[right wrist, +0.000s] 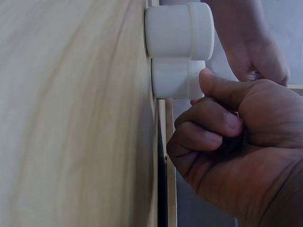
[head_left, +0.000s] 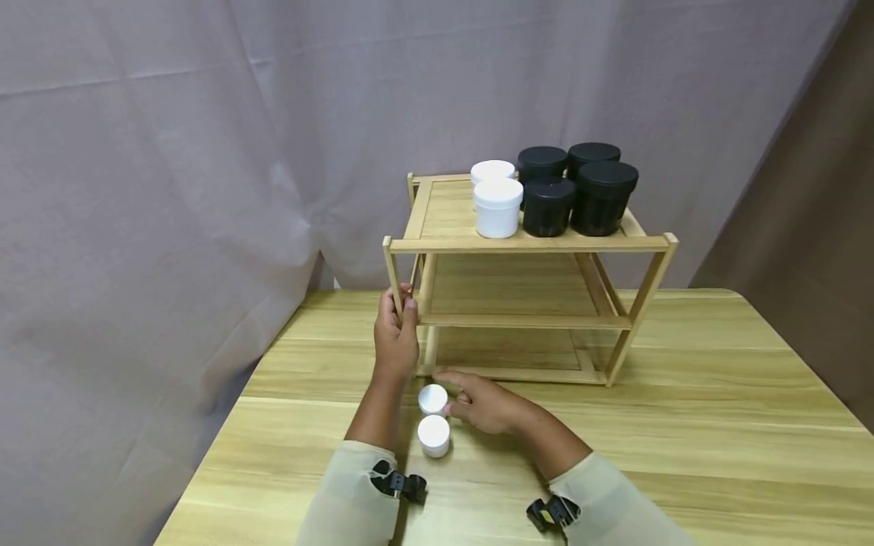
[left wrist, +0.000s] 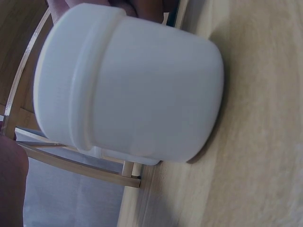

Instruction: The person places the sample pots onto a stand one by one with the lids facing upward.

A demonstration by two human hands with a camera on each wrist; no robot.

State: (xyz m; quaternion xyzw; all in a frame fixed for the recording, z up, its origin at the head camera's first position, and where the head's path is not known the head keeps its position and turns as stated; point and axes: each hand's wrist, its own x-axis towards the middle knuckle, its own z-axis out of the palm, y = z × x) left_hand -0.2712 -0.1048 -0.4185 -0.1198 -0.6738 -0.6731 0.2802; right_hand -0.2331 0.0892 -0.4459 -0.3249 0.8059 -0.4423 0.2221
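My left hand (head_left: 397, 334) grips the front left leg of a three-tier wooden rack (head_left: 526, 321), its thumb towards me. Just in front of the rack's lower left corner, two small white lidded jars stand upright on the table, one behind the other: the far white jar (head_left: 433, 399) and the near white jar (head_left: 434, 435). My right hand (head_left: 483, 402) is at the far jar, forefinger behind it and thumb at its right side by the lid. The other fingers (right wrist: 201, 137) of that hand are curled in. The near jar fills much of the left wrist view.
On the rack's top tier stand two larger white jars, such as the front white jar (head_left: 498, 208), and several black jars, including the tall black jar (head_left: 604, 199). The middle shelf (head_left: 508, 284) and bottom shelf (head_left: 505, 347) lie below. A grey curtain (head_left: 171, 189) hangs behind the wooden table (head_left: 724, 425).
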